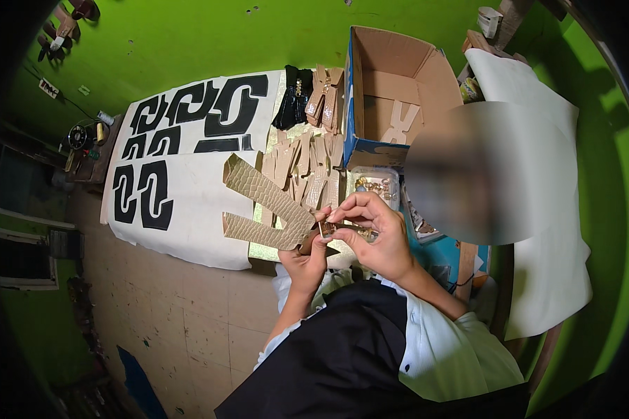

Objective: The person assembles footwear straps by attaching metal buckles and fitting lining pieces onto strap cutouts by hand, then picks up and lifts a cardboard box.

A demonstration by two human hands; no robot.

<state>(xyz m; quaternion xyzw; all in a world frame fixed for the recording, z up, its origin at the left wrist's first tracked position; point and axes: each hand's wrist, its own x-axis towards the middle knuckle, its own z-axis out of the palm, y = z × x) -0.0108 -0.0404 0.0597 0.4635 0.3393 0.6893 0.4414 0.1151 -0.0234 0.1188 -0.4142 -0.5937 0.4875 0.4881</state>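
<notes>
My left hand (305,268) grips a beige crocodile-textured leather piece (292,222) from below, near its narrow end. Two strap-like arms of the piece fork out to the left in a V. My right hand (383,239) has its thumb and index finger pinched at that same narrow end, where a small brownish, shiny part (326,229) sits between the two hands; its exact kind is too small to tell. Just behind the right hand stands a clear plastic container (393,176) of gold-coloured metal fittings.
Beige leather pieces (304,164) lie in rows on the table, with black ones (295,105) behind. A cardboard box (377,63) holds another cut piece. White sheets with black shapes (154,194) cover the left side. At right are a blurred patch and a white sheet (548,209).
</notes>
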